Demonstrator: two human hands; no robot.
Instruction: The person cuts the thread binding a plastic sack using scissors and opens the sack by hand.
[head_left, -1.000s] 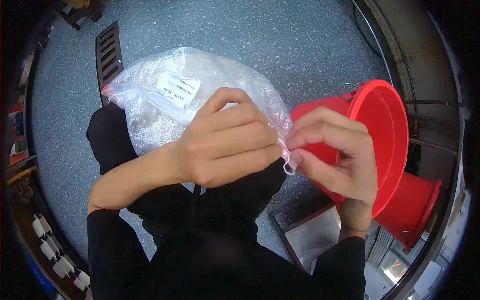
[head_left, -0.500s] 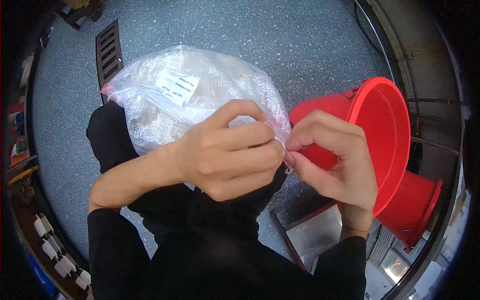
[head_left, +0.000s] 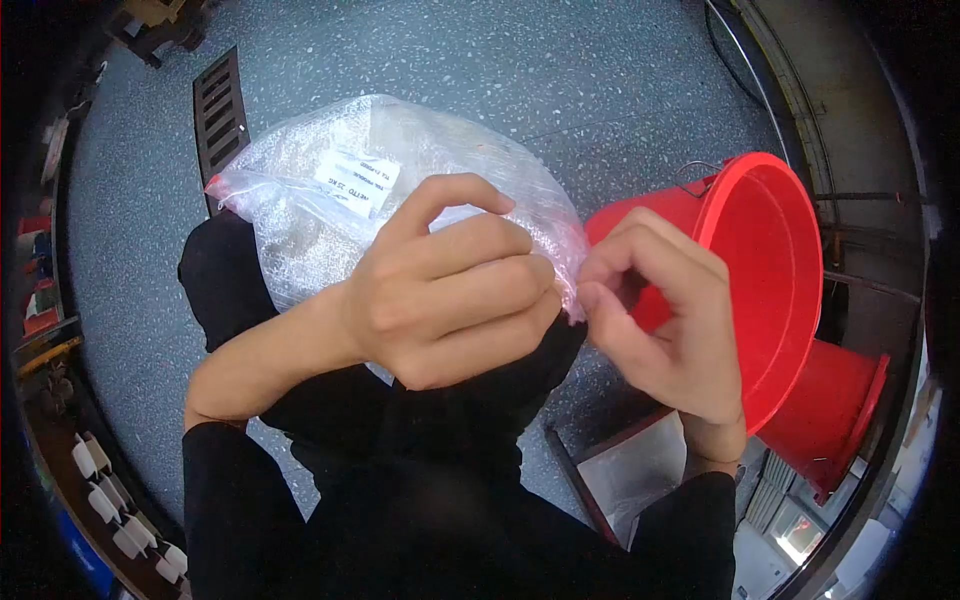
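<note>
Sack (head_left: 400,170) on speckled floor (head_left: 480,60), right end's gathered corner between both hands. Left hand (head_left: 460,290): fingers curled at corner, grip hidden. Right hand (head_left: 670,310): thumb and index narrow, at corner's edge; pinch unclear. Red bucket (head_left: 765,290) just beyond right hand.

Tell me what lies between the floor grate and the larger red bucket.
In the head view, the clear sack lies between the floor grate and the larger red bucket; the right hand is at its bucket-side end.
</note>
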